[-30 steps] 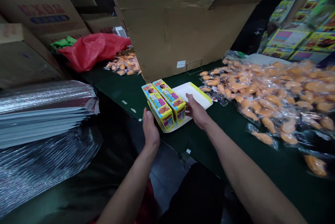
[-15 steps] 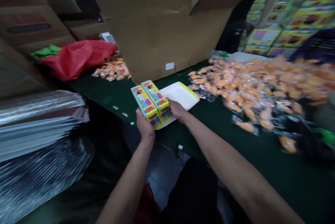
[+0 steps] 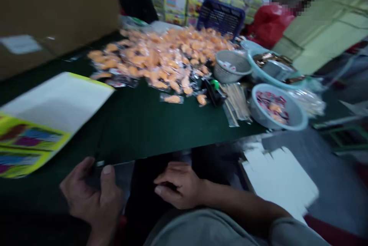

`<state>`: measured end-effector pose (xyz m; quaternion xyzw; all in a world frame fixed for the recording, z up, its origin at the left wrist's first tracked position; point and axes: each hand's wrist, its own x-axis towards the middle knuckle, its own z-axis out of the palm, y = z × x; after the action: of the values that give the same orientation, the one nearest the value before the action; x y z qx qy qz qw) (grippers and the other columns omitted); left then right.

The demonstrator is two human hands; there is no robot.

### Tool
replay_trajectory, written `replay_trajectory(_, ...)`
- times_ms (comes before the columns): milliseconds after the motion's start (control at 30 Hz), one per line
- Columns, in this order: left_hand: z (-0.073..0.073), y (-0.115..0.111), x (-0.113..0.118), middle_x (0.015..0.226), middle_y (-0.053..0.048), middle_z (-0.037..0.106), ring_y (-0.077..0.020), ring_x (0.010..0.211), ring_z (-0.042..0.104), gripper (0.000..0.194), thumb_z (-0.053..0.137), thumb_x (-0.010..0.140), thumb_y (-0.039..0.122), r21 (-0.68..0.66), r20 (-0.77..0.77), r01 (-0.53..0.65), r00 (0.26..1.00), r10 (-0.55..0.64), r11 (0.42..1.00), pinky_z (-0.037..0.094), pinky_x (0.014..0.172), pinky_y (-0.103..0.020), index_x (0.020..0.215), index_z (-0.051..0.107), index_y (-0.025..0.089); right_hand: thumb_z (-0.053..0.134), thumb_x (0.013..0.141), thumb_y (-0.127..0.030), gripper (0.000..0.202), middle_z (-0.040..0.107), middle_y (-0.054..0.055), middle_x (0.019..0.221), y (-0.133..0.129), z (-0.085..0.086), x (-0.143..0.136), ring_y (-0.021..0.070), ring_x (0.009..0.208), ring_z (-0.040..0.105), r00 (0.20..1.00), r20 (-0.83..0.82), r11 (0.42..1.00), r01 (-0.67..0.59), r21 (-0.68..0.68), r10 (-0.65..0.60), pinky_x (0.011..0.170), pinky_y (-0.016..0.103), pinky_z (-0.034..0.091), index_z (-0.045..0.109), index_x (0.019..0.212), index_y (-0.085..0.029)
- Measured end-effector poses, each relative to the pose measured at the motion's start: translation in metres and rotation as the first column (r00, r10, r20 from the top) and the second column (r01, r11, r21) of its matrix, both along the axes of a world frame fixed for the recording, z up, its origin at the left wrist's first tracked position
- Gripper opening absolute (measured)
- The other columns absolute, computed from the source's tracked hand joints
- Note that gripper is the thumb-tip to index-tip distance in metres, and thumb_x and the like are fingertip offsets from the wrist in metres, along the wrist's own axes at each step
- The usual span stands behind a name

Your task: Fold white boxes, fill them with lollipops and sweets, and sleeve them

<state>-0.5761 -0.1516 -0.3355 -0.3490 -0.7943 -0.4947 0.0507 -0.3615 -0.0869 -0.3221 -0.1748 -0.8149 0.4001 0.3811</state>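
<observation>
My left hand [image 3: 93,196] is raised below the table's front edge, its thumb and fingers apart with nothing between them. To its right, my right hand [image 3: 179,186] is loosely curled in front of my body, thumb close to the index finger, and no object shows in it. A white card piece [image 3: 61,98] with a yellow edge lies on the dark green table [image 3: 135,127], up and left of my left hand. Its near left part carries yellow panels [image 3: 34,134] printed in blue and purple. Neither hand touches it.
Orange pieces in clear bags [image 3: 161,54] are heaped across the table. Beyond stand a blue basket [image 3: 220,16], a grey bowl [image 3: 232,72] and light blue basins [image 3: 254,109]. Flat sticks [image 3: 237,102] lie near. White cut card [image 3: 281,182] is stacked low right. A large carton [image 3: 57,4] stands left.
The view has swung right. Both hands have come away from the two small yellow printed boxes they held and drawn back toward my body.
</observation>
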Motion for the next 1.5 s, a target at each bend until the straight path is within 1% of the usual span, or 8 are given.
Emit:
replay_trajectory(100,0.010,0.023,0.043,0.132,-0.010,0.070,-0.0339,0.128,0.064,0.043,0.066,0.097,0.035,-0.063,-0.239,0.279,0.928,-0.286,0.958,0.049,0.113,-0.053,0.139,0.065,0.025,0.063,0.101,-0.032,0.018,0.076,0.005,0.091,-0.013,-0.031,0.101,0.0182,0.082,0.070,0.921,0.216,0.944,0.329,0.015,-0.324,0.081,0.033,0.056,0.071,0.112,-0.021)
replay_trajectory(233,0.015,0.072,0.065,0.127,-0.012,0.074,-0.0343,0.124,0.068,0.035,0.065,0.099,0.034,-0.127,-0.318,0.487,0.805,-0.500,0.864,0.048,0.114,-0.055,0.131,0.070,0.023,0.055,0.103,-0.047,0.037,0.072,0.014,0.116,-0.023,-0.078,0.254,0.0280,0.111,0.068,0.404,0.571,0.594,0.782,0.190,-0.714,0.099,0.045,0.056,0.068,0.126,-0.020)
replay_trajectory(367,0.009,0.123,0.078,0.122,-0.013,0.076,-0.0336,0.123,0.068,0.037,0.058,0.101,0.047,-0.205,-0.296,0.523,0.773,-0.561,0.828,0.046,0.115,-0.054,0.119,0.075,0.019,0.078,0.080,-0.067,0.111,0.033,0.033,0.165,-0.045,-0.120,0.376,0.0504,0.152,0.033,0.035,0.793,0.415,0.866,0.280,-0.608,0.118,0.067,0.037,0.037,0.163,-0.006)
replay_trajectory(467,0.004,0.145,0.086,0.120,-0.015,0.074,-0.0374,0.123,0.066,0.051,0.052,0.100,0.059,-0.397,-0.257,0.536,0.714,-0.651,0.745,0.048,0.111,-0.057,0.116,0.077,0.017,0.082,0.079,-0.063,0.129,0.004,0.033,0.174,-0.064,-0.141,0.417,0.0530,0.161,0.009,-0.164,0.929,0.456,0.834,0.311,-0.333,0.123,0.067,0.029,0.012,0.172,-0.006)
replay_trajectory(800,0.001,0.143,0.084,0.122,-0.010,0.075,-0.0310,0.124,0.065,0.043,0.057,0.098,0.056,-0.363,-0.204,0.585,0.710,-0.674,0.726,0.044,0.115,-0.051,0.115,0.077,0.021,0.038,0.109,-0.041,0.059,0.043,0.022,0.165,-0.085,-0.126,0.453,0.0281,0.160,0.034,-0.003,0.972,0.680,0.714,0.166,-0.234,0.132,0.042,0.027,0.053,0.157,-0.010)
replay_trajectory(1033,-0.002,0.143,0.084,0.122,-0.010,0.075,-0.0290,0.123,0.064,0.045,0.056,0.100,0.057,-0.330,-0.231,0.607,0.691,-0.686,0.723,0.043,0.114,-0.048,0.114,0.077,0.020,0.055,0.102,-0.052,0.088,0.020,0.031,0.172,-0.099,-0.138,0.418,0.0432,0.162,0.019,-0.131,0.950,0.574,0.771,0.277,-0.282,0.127,0.056,0.034,0.027,0.168,-0.001)
replay_trajectory(1233,-0.006,0.139,0.080,0.120,-0.010,0.076,-0.0288,0.122,0.065,0.045,0.055,0.102,0.057,-0.295,-0.258,0.617,0.684,-0.682,0.730,0.045,0.111,-0.045,0.115,0.077,0.019,0.035,0.108,-0.034,0.052,0.061,0.017,0.151,-0.106,-0.109,0.410,0.0289,0.144,0.055,-0.046,0.960,0.578,0.790,0.204,-0.275,0.119,0.040,0.044,0.060,0.150,-0.015)
replay_trajectory(1500,-0.009,0.141,0.081,0.121,-0.009,0.076,-0.0315,0.121,0.064,0.051,0.048,0.099,0.062,-0.291,-0.252,0.592,0.711,-0.657,0.752,0.046,0.111,-0.048,0.116,0.076,0.022,0.026,0.106,-0.039,0.056,0.074,0.021,0.090,-0.098,-0.041,0.421,0.0309,0.079,0.072,-0.488,0.775,-0.008,0.848,0.530,-0.401,0.067,0.037,0.050,0.075,0.108,-0.011)
